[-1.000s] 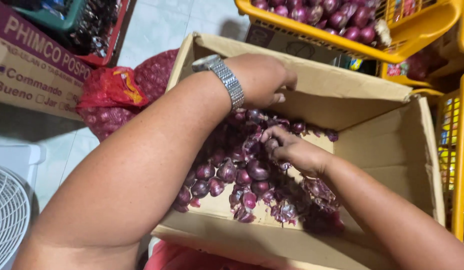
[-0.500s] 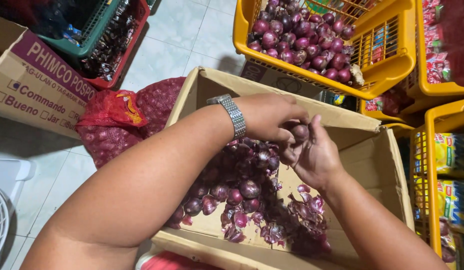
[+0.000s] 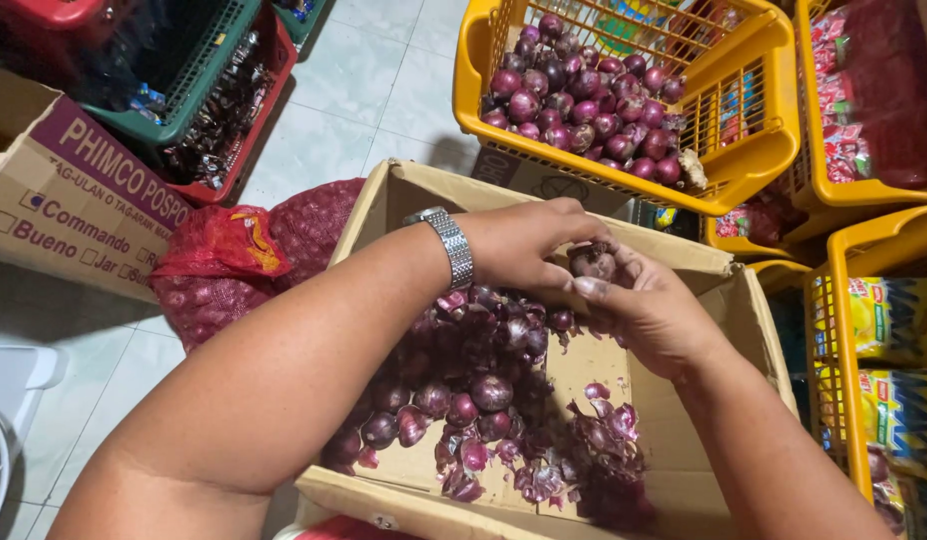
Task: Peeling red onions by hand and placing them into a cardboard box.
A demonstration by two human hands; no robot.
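Both hands meet above the open cardboard box [image 3: 749,290], sharing one small red onion [image 3: 592,263]. The right hand [image 3: 656,318] cradles it from below, fingers curled up around it; the left hand [image 3: 529,245], with a metal watch [image 3: 454,248] at its wrist, closes over it from above, fingertips pinching at the top. Each hand is mostly shut on the bulb.

The onion looks light, firm and round, but its dry papery skin is brittle and slippery — it would flake off under rubbing, so the solid body between thumb and fingertips seems the safest hold.

Just below the hands lie loose onions and purple peelings [image 3: 484,390]. Beyond the fingertips stands a yellow basket [image 3: 774,150] of onions; out past the left forearm rests a red mesh sack [image 3: 244,265].
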